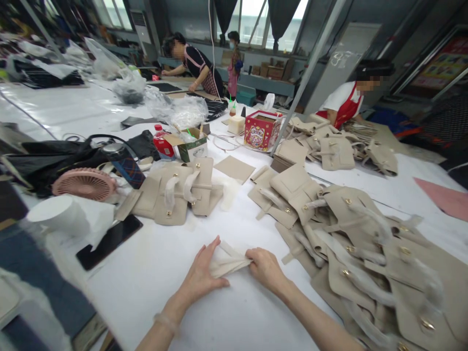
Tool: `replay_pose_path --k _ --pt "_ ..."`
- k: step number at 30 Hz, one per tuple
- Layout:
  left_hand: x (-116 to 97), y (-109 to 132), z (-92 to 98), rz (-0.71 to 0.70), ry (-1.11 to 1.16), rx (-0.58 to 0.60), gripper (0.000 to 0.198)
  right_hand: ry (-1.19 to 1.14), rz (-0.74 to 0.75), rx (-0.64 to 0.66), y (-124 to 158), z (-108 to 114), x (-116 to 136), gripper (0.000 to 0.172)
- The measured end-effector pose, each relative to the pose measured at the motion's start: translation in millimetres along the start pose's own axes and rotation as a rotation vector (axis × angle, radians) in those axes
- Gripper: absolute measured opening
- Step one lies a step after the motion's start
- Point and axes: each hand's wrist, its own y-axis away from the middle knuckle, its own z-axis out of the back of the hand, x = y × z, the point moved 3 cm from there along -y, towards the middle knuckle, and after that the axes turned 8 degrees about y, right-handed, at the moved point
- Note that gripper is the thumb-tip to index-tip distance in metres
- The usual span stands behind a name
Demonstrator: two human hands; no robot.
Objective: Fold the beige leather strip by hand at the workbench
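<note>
Pale beige and thin, a folded strip (231,266) is between the person's two hands, over the near part of the white worktop (146,287); whether it touches the surface I cannot tell. The grip of the right hand (266,270) pinches its right end between thumb and curled fingers, while that of the left hand (200,275) is spread, thumb and fingers apart around the other end. To the right lies a heap of beige bag pieces (351,214) with wrapped handles and gold-coloured fittings; to the left, a dark phone (109,241) lies near a white roll (54,212). Farther back, a plaid tumbler (126,165) stands capped beside a pink fan (84,184), its contents hidden. Behind it are a red-capped bottle (163,144) and an open green-and-white carton (195,147), from which a green item and thin sticks poke up. Beyond stands a red patterned box (261,130), open at the top, its contents hidden. Crumpled clear plastic bags (186,111) lie left of it, and a teal bin (245,96) sits near the far wall.
</note>
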Motion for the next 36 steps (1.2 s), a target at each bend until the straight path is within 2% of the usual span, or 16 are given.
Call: replay_pose_path --k 3,7,11,16,19,21,23,25,28,32,36 --pt "10 8 1.1 0.021 -0.001 0.009 0.128 -0.006 -0.015 -0.012 5 -4 -5 0.02" --pt "14 11 -9.5 -0.059 -0.16 0.015 0.129 0.016 0.039 -0.03 8 -10 -5 0.021" --pt "13 -3 -17.4 -0.116 -0.08 -0.118 0.1 0.039 0.106 -0.063 7 -14 -1 0.025" --pt "9 -28 -24.3 -0.133 0.022 -0.092 0.09 0.031 0.06 -0.123 1 -17 2 0.022" --pt "2 -39 -26.7 -0.152 0.069 -0.103 0.068 0.021 0.028 -0.127 -2 -15 8 0.022" --pt "-5 -39 -24.2 -0.175 0.078 -0.084 0.052 0.023 0.035 -0.131 3 -11 11 0.022" --pt "-12 -32 -17.5 -0.225 0.06 -0.048 0.047 0.01 0.067 -0.148 13 -8 12 0.02" --pt "-12 -21 -10.1 -0.259 0.022 -0.013 0.043 -0.042 0.087 -0.154 26 -10 7 0.017" --pt "-1 -5 -7.3 -0.244 0.009 -0.004 0.035 -0.208 0.014 -0.188 44 -26 -10 0.021" --pt "16 0 -22.4 -0.145 0.039 -0.068 0.051 -0.448 -0.115 -0.35 55 -57 -30 0.045" --pt "13 -6 -39.9 -0.097 0.077 -0.084 0.042 -0.644 -0.214 -0.467 55 -69 -31 0.039"
